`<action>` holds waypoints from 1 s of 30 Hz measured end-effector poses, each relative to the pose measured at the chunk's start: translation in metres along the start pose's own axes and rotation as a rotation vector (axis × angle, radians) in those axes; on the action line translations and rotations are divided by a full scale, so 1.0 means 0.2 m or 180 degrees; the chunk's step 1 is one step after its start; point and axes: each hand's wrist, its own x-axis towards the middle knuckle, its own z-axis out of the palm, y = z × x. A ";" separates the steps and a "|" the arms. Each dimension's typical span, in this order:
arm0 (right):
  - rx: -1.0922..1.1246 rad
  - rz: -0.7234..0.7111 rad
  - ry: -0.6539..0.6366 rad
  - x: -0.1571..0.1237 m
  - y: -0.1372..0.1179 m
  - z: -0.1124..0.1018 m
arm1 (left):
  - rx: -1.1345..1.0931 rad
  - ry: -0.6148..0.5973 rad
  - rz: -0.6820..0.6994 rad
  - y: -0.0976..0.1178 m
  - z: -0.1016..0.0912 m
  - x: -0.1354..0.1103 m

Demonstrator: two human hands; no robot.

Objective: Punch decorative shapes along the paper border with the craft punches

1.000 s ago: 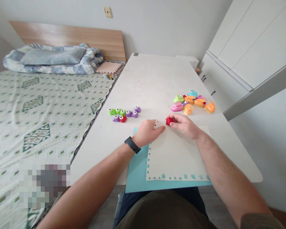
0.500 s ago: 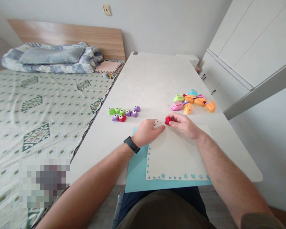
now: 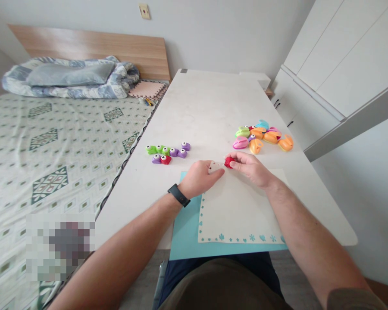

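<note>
My right hand (image 3: 250, 169) pinches a small red craft punch (image 3: 229, 162) at the far edge of a white sheet of paper (image 3: 239, 211). My left hand (image 3: 201, 177) grips that sheet near its far left corner, thumb on top and fingers curled out of sight. The corner is raised and shows a few tiny punched holes. Small cut-out shapes, such as stars, hearts and flowers, run along the left and near edges. Through them shows the light blue sheet (image 3: 186, 232) lying underneath. Whether the punch is pressed down cannot be made out.
Several green, purple and red small punches (image 3: 166, 151) stand in a group on the left of the white table (image 3: 207, 103). Larger orange, pink, green and blue punches (image 3: 272, 137) cluster on the right. A bed (image 3: 84, 133) adjoins the table's left side; white cabinets (image 3: 336, 56) stand at right.
Both hands keep almost the same place. The red punch sits a few pixels further up and right at the paper's edge; otherwise there is only a slight camera shift.
</note>
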 end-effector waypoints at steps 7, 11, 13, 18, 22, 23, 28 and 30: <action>0.0011 -0.0031 -0.0032 0.00 0.00 -0.01 | -0.0004 0.0009 -0.0004 0.00 0.01 0.00; -0.0023 -0.0034 -0.0051 0.00 0.00 -0.01 | -0.0060 -0.0012 -0.0007 0.00 0.00 0.00; -0.0058 -0.0051 -0.0049 0.00 0.00 -0.01 | -0.0059 -0.0015 0.0006 0.00 0.00 0.00; -0.0179 -0.0106 -0.0062 0.00 0.00 -0.02 | -0.0031 -0.0007 -0.0003 -0.01 0.00 0.00; -0.0268 -0.0111 -0.0062 0.00 0.01 -0.03 | -0.0092 -0.0005 0.0016 -0.01 0.01 0.00; -0.0279 -0.0107 -0.0069 0.00 0.01 -0.03 | -0.0097 -0.0005 0.0019 -0.01 0.01 0.00; -0.0347 -0.0098 -0.0060 0.00 0.00 -0.03 | -0.0036 0.0002 0.0002 -0.01 0.00 0.00; -0.0363 -0.0086 -0.0066 0.00 0.00 -0.03 | -0.0031 0.0009 -0.0006 -0.01 0.01 0.00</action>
